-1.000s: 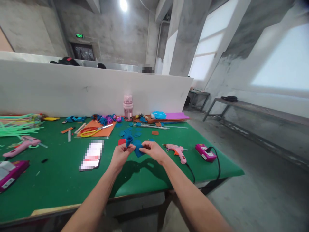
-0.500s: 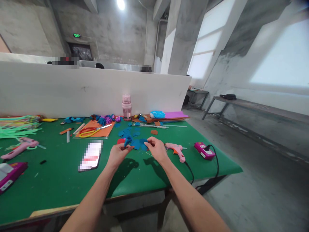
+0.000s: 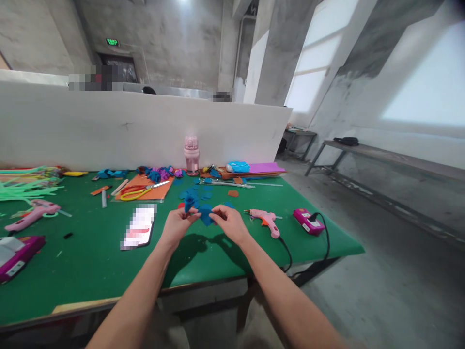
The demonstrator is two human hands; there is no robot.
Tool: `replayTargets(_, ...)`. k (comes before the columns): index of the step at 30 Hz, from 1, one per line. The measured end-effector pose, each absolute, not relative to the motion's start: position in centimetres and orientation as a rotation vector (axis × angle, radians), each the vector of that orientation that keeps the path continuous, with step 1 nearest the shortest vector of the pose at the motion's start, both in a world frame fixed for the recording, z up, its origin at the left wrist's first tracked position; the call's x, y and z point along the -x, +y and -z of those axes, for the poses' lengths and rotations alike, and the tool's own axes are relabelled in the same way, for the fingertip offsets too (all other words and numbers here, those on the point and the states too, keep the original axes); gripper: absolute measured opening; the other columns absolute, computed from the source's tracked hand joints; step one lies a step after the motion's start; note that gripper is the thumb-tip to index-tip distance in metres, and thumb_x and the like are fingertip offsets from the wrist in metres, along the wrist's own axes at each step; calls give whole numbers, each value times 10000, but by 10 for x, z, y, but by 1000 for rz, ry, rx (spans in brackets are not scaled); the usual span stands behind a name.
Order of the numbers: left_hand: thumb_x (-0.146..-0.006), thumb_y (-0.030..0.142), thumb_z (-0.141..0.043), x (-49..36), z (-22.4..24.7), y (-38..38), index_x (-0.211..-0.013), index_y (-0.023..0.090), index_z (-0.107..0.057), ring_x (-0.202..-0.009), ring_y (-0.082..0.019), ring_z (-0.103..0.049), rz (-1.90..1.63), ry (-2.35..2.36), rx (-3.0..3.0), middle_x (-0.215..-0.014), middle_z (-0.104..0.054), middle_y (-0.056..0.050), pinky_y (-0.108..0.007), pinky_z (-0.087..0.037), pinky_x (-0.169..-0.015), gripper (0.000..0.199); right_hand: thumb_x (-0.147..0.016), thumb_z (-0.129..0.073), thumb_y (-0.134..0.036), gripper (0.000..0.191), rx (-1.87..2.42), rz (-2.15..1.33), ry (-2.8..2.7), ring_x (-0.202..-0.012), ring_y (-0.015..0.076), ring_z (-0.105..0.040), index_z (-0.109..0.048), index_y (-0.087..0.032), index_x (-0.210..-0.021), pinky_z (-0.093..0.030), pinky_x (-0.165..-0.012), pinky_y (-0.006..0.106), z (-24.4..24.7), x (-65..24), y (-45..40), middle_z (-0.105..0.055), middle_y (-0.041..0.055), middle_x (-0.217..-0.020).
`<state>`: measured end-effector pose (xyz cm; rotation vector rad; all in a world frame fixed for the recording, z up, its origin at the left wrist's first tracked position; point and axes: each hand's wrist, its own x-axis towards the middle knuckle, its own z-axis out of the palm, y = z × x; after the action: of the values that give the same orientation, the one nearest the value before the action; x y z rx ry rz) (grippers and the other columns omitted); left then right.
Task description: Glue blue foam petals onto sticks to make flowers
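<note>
My left hand (image 3: 177,225) is closed on a gathered blue piece (image 3: 190,200), which stands up from its fingers. Between my two hands hangs a flat blue piece (image 3: 206,215), pinched at its right edge by my right hand (image 3: 230,223); my left fingertips come close to its other edge. Behind the hands lie more blue cut pieces (image 3: 206,196) on the green table (image 3: 90,266). A bit of red (image 3: 181,205) shows behind my left hand. The pink glue gun (image 3: 266,221) lies right of my right hand.
Left of my hands are a phone (image 3: 140,227) and scissors (image 3: 140,192) on an orange sheet. A pink bottle (image 3: 192,156) stands by the white partition (image 3: 152,126). Magenta power strips (image 3: 308,222) lie at both sides; another glue gun (image 3: 34,215) is at left.
My right hand has moved left, closer to my left hand. The flat blue piece is now lifted between them. The view has tilted down slightly.
</note>
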<state>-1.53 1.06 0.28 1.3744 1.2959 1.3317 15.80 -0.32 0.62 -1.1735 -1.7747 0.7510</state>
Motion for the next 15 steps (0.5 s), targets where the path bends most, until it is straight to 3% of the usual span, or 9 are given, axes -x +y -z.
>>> replayTargets(5, -540, 380, -725, 23, -7, 12, -698, 146, -668, -603, -151, -561, -1444, 1307, -1242, -603, -622, -16, -269, -417, -577, 288, -805, -508, -195, 126, 1357, -480, -2083, -799, 133, -560, -630, -197, -776, -385, -743, 227, 13, -153, 7, -644, 16, -821)
replayTargets(11, -521, 371, -736, 23, -7, 13, -696, 132, -650, -475, -106, -479, -1515, 1319, -1167, -485, -522, 28, -238, -364, -468, 308, -741, -615, -285, 103, 1572, -462, -2167, -753, 155, -554, -621, -186, -714, -369, -702, 262, 31, -123, 24, -620, 33, -754)
replayTargets(15, -532, 364, -729, 23, -7, 12, -684, 132, -646, -452, -94, -458, -1515, 1314, -1173, -452, -485, 44, -224, -342, -444, 289, -711, -612, -187, 102, 1612, -516, -2167, -785, 165, -559, -565, -174, -622, -358, -730, 285, 30, -112, 33, -624, 37, -778)
